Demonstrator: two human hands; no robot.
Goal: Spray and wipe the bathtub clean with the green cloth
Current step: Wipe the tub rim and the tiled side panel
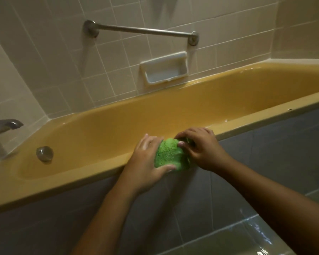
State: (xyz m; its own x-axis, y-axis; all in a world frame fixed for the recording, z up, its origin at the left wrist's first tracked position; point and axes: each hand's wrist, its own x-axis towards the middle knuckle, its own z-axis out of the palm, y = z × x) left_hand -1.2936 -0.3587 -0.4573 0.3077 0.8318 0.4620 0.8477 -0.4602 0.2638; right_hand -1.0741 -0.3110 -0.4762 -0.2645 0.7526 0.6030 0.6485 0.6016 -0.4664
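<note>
bare forearms (118,208) reach to the near rim of the yellow bathtub (72,181), where the left hand (146,161) and right hand (201,146) both grip the bunched green cloth (168,155), thumbs pressed into it.

Left hand (145,160), right hand (201,148): 2. Green cloth (168,153) 1. Bathtub (118,122) 1. Grab bar (142,31) 1.

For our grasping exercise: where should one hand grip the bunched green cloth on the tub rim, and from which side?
Probably its heaped middle, from above: the cloth sits soft and bunched on the flat rim, so fingers close over it.
</note>
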